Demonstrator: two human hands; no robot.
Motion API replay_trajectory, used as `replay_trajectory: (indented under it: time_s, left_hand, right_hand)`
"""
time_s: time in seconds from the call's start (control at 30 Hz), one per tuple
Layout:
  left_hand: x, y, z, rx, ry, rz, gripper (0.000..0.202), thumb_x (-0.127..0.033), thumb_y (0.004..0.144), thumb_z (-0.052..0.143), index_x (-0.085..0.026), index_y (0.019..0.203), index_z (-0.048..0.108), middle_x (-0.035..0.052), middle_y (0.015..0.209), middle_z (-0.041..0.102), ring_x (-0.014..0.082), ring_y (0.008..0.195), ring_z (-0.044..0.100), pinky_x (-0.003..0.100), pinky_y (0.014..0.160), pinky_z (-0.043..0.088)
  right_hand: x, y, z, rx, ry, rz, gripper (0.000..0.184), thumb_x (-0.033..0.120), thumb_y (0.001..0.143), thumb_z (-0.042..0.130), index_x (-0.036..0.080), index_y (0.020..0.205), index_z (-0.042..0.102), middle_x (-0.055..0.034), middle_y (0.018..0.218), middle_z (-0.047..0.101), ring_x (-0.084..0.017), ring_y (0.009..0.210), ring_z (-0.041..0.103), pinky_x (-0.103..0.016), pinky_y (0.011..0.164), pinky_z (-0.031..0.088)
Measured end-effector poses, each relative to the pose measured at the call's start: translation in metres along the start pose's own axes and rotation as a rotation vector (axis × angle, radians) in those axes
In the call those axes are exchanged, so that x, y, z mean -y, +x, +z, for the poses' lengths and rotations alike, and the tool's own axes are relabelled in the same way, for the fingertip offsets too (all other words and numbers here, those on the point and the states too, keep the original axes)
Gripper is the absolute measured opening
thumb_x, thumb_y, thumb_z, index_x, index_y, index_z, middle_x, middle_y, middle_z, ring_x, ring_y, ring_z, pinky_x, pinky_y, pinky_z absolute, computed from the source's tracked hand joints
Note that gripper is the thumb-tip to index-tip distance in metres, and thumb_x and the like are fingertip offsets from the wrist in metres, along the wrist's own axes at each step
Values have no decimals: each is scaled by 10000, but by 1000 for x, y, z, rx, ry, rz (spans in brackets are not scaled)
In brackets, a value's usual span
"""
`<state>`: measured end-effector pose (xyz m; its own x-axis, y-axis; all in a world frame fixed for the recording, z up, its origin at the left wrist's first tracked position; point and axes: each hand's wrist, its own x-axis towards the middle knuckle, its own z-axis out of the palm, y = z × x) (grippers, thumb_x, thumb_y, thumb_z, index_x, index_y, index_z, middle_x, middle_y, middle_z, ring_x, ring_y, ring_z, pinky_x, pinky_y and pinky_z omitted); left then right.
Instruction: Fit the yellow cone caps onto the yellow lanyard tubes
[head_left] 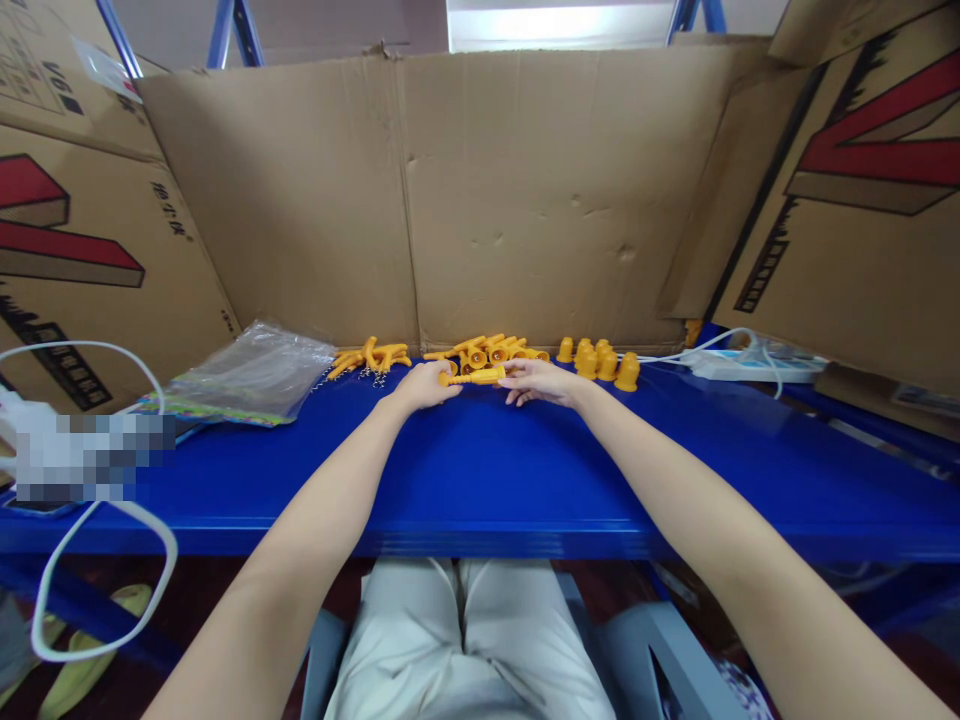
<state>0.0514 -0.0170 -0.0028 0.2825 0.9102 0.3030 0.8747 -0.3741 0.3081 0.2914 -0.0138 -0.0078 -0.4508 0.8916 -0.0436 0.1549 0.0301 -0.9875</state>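
Both my arms reach out over a blue table (480, 470). My left hand (426, 385) is closed on one end of a long yellow plastic part (474, 377) that lies sideways between my hands. My right hand (538, 381) touches the part's other end with its fingers pinched together. Just behind my hands lies a heap of yellow tube pieces (491, 350). To its left lies a pile of yellow forked pieces with small chains (369, 357), and to its right stand several yellow caps (600, 361).
Cardboard walls (525, 190) enclose the back and both sides of the table. A clear plastic bag (251, 372) lies at the left, a white power strip with cable (746, 365) at the right, and a white cable loop (97, 560) hangs off the left edge.
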Motion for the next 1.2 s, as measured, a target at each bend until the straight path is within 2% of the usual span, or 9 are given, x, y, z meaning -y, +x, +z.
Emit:
replay_trajectory:
  time_s: [0.2,0.37,0.5,0.67,0.77,0.93,1.2]
  left_hand:
    - [0,0,0,16,-27,4,292,-402,747,626,-190,947,644,12,717,677,163,660,603,264,642,411]
    - [0,-1,0,-11,-18,22,283,-405,738,631,-186,916,645,14,720,673,163,661,595,267,639,403]
    - [0,-1,0,-19,-29,28,274,-404,728,637,-189,898,639,2,701,660,154,657,587,259,638,401]
    - [1,0,0,-7,-35,29,273,-412,730,628,-185,883,628,-1,674,645,151,629,575,260,629,394]
    - [1,1,1,7,-37,24,279,-420,734,625,-189,890,624,-7,651,638,149,612,568,257,623,389]
    - [2,2,2,-7,-30,40,254,-415,726,629,-191,846,613,-4,672,638,150,634,565,257,624,378]
    - [2,2,3,-44,-26,61,247,-424,702,635,-193,773,583,-10,685,598,146,653,526,263,632,351]
  right_hand:
    - [2,0,1,10,-38,-3,194,248,846,697,147,991,617,-77,942,714,-70,591,629,-157,501,505]
    - [4,-1,2,-13,-38,11,174,272,876,664,133,978,647,-84,905,726,-68,564,621,-154,492,503]
    - [6,-3,5,-32,-21,3,162,284,884,655,123,894,652,-74,813,729,-74,546,616,-149,469,489]
    - [13,-9,13,-75,-31,39,242,299,933,579,113,785,628,-58,643,690,-73,488,595,-143,446,456]
    - [15,-10,16,-94,-32,60,308,331,955,535,119,742,602,-67,638,688,-78,470,589,-156,445,456]
    - [12,-7,15,-90,-18,77,343,425,925,561,136,741,573,-76,657,698,-89,459,586,-174,436,461]
    - [10,-3,14,-86,-63,118,468,554,928,476,133,763,596,-67,575,660,-89,393,557,-166,361,425]
